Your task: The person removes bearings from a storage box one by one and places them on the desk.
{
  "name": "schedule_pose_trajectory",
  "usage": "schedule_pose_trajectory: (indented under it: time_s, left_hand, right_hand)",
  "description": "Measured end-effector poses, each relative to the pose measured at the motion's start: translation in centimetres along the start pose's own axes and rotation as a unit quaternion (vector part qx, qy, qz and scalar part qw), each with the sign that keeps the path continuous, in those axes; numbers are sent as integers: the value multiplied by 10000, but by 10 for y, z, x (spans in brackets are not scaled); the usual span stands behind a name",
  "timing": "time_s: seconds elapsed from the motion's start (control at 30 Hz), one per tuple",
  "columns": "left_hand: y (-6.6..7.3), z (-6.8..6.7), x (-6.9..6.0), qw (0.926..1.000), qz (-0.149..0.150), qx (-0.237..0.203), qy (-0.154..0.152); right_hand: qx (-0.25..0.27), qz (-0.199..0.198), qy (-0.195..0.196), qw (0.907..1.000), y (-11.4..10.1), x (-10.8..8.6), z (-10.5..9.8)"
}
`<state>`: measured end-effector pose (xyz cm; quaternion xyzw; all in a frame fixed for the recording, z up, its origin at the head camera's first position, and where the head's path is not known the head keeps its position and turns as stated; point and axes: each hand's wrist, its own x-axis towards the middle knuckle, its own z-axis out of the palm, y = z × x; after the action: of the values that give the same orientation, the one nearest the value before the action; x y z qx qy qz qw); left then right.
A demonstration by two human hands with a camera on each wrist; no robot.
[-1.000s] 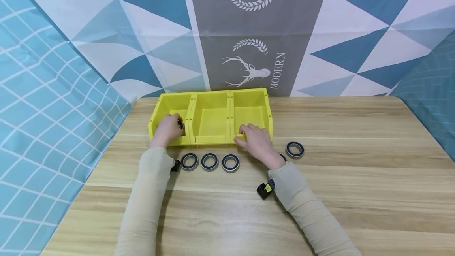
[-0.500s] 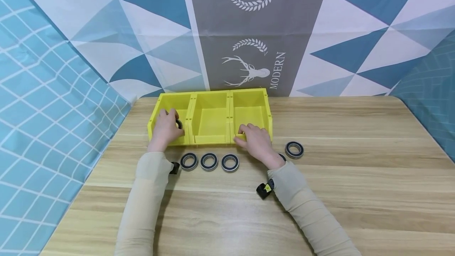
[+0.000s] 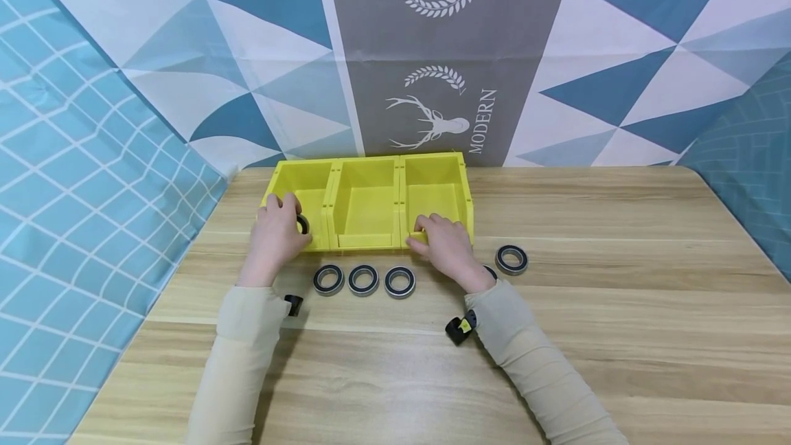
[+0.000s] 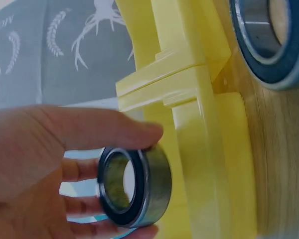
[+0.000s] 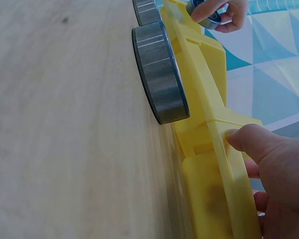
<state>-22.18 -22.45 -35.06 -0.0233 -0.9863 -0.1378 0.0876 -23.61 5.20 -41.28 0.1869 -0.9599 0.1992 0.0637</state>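
Observation:
My left hand (image 3: 272,235) holds a bearing (image 4: 159,184) between thumb and fingers, over the front of the left yellow bin (image 3: 312,177). In the left wrist view the bearing stands on edge, a black-sealed ring with a silvery outer rim. My right hand (image 3: 450,247) grips the low front wall of the right yellow bin (image 3: 463,184), thumb outside and fingers inside. Three bearings, the leftmost bearing (image 3: 328,292) among them, lie flat in a row before the bins. Another bearing (image 3: 511,271) lies right of my right hand, and one more is mostly hidden behind that wrist.
The middle yellow bin (image 3: 368,204) joins the other two side by side. A patterned cloth backdrop (image 3: 463,40) rises just behind them. The wooden table (image 3: 371,376) extends toward me and to the right.
My left hand has drawn back toward me and slightly left, bringing the bearing from inside the left bin to its front edge. My right hand stays on the right bin.

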Motion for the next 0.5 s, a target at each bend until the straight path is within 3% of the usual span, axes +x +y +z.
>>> schedule_pose_trajectory:
  time_s: [0.23,0.4,0.5]
  left_hand:
    - [1,-5,-12,9974,374,147,-596]
    - [4,-9,-21,9900,637,463,-1170]
    - [5,-10,-24,9862,729,595,-1359]
  right_hand:
    - [24,-13,-17,10000,-1,-1,0]
    - [38,-16,-51,10000,-2,-1,-1]
    - [29,-14,-29,10000,-2,0,-2]
